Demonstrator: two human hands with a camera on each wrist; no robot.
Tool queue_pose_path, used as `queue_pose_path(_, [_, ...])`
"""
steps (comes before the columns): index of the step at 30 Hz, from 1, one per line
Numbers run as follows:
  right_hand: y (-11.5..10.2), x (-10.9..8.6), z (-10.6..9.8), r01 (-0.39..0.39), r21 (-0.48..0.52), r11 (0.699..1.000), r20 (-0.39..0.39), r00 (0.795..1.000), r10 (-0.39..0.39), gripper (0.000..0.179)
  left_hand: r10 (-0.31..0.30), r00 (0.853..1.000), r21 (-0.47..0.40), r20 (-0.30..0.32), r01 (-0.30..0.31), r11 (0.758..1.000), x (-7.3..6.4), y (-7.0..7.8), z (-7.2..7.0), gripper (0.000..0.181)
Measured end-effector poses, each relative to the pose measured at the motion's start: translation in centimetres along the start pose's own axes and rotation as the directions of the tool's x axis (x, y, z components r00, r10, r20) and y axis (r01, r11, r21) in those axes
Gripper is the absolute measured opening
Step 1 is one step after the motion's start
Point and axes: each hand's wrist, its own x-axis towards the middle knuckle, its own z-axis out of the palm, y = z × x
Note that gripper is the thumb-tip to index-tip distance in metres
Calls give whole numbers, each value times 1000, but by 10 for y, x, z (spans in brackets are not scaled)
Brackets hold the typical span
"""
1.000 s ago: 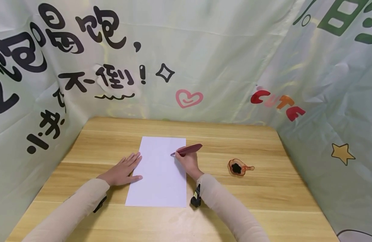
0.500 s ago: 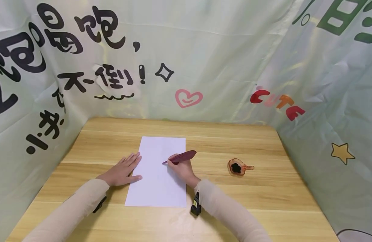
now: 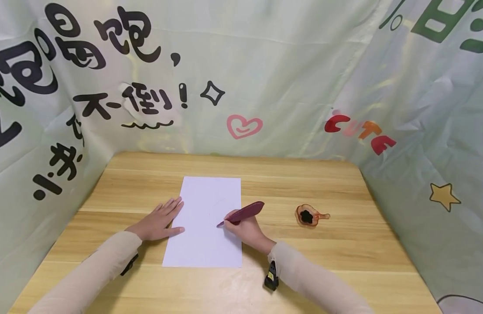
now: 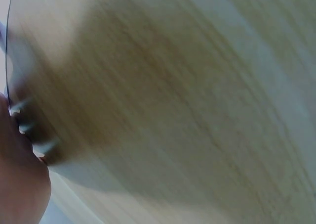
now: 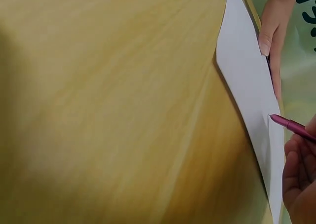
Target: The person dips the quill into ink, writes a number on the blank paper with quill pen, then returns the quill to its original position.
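Observation:
A white sheet of paper (image 3: 198, 250) lies on the wooden table, with a few very faint thin lines near its middle. My right hand (image 3: 247, 231) pinches a maroon feather-shaped pen (image 3: 247, 212) between thumb and fingers, its tip at the paper and its feather end pointing up to the right. In the right wrist view, the pen's tip (image 5: 274, 118) meets a thin line on the sheet. Flat with straight fingers, my left hand (image 3: 156, 222) rests on the sheet's left edge, thumb spread over the paper. The left wrist view shows mostly table, with part of that hand at its left edge.
Right of the paper sits a small amber translucent dish (image 3: 313, 221) with a short handle and a black flower-shaped middle. A pale printed cloth (image 3: 288, 78) hangs behind and beside the wooden table (image 3: 147, 174).
My right hand has moved the pen down across the paper, first leftward, then slightly back right, and faint lines now show there. My left hand has stayed in place.

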Motion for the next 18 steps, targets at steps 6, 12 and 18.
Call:
queue_pose_path(6, [8, -7, -18, -31, -15, 999, -62, 998, 30, 7, -19, 999, 9, 27, 19, 1000, 2, -3, 1, 85])
queue_pose_path(12, [15, -4, -31, -47, 16, 999, -139, 989, 49, 8, -16, 1000, 9, 27, 16, 1000, 2, -5, 3, 85])
queue_pose_path(18, [16, 7, -31, -59, -24, 998, -216, 975, 53, 5, -8, 1000, 8, 23, 8, 1000, 1, -1, 0, 85])
